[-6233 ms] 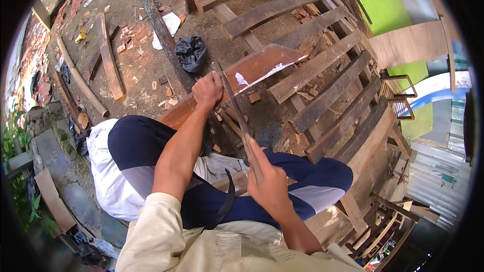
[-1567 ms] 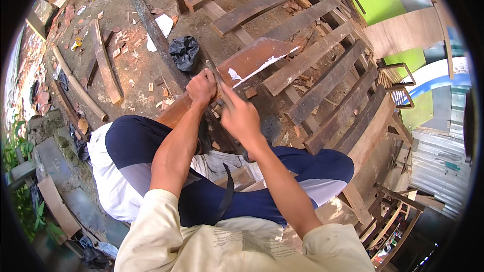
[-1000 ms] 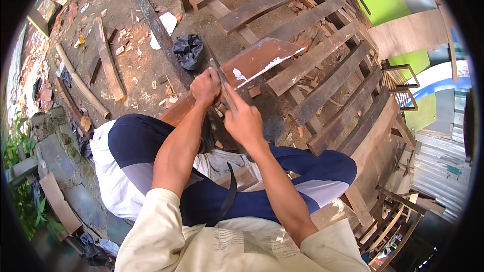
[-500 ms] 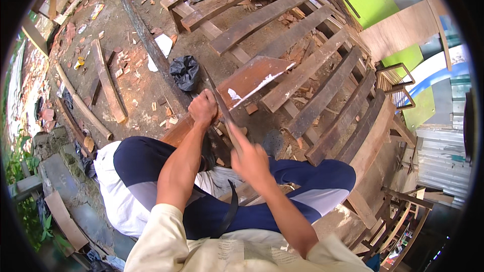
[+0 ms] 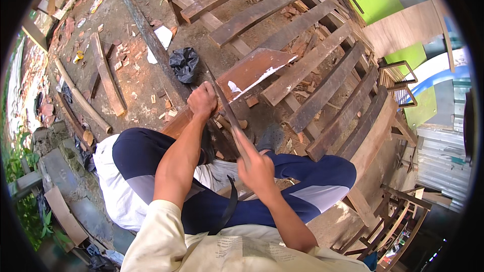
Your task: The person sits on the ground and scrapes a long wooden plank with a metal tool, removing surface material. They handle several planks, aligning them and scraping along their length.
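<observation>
A reddish-brown board (image 5: 261, 68) with flaking white paint along one edge lies slantwise in front of me. My left hand (image 5: 202, 100) is closed on the board, pressing it down just left of a long tapering blade. That blade belongs to what looks like a handsaw (image 5: 228, 110), seen nearly edge-on and crossing the board. Its handle end is wrapped in my right hand (image 5: 256, 170), which is above my lap. Whatever props the board up from below is mostly hidden by my left arm. A black strap (image 5: 232, 206) curves across my lap.
A slatted wooden frame (image 5: 322, 83) spreads over the ground ahead and right. A crumpled black plastic bag (image 5: 184, 64) sits beside a dark pole (image 5: 146, 32). Loose planks (image 5: 107, 75) and wood chips lie left. Concrete blocks (image 5: 60, 171) stand at lower left.
My right hand has shifted slightly down and right, toward me, with the saw; it was blurred before. My left hand has stayed on the board.
</observation>
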The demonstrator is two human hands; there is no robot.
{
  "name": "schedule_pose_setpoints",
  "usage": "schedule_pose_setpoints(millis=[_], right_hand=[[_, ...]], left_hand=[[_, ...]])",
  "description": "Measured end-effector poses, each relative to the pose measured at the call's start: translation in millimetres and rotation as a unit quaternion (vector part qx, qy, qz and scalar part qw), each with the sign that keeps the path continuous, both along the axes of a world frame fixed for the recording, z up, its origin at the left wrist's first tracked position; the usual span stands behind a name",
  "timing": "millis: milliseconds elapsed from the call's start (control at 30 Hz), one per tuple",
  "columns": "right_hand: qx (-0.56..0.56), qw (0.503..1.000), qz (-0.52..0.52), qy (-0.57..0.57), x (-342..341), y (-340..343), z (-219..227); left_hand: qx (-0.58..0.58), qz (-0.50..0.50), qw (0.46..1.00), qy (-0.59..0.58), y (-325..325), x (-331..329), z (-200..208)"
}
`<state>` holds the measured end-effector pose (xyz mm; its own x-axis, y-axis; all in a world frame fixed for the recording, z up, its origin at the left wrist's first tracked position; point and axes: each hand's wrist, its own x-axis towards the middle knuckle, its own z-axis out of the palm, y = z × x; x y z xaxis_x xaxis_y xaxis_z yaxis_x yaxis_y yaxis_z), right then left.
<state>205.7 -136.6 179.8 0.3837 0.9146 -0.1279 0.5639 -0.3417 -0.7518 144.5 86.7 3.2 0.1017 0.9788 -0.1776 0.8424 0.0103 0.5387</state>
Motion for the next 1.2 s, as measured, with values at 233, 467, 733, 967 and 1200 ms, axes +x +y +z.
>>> schedule_pose_setpoints(millis=[233, 467, 733, 967, 1200], right_hand=[[0.028, 0.999, -0.016, -0.016, 22, 37, -64], [0.009, 1.000, 0.019, -0.006, 14, 2, -12], [0.118, 0.993, -0.007, 0.028, 40, 24, -99], [0.057, 0.998, 0.010, -0.002, 12, -35, -19], [0.074, 0.997, 0.008, 0.014, 37, 47, -79]], left_hand=[[0.020, -0.025, 0.999, -0.025, -12, 9, 3], [0.034, -0.005, 0.999, 0.003, -6, -3, -9], [0.075, -0.011, 0.996, -0.038, -9, 15, -4], [0.075, -0.004, 0.997, -0.031, -8, 2, -8], [0.063, -0.026, 0.996, -0.064, -10, 11, -1]])
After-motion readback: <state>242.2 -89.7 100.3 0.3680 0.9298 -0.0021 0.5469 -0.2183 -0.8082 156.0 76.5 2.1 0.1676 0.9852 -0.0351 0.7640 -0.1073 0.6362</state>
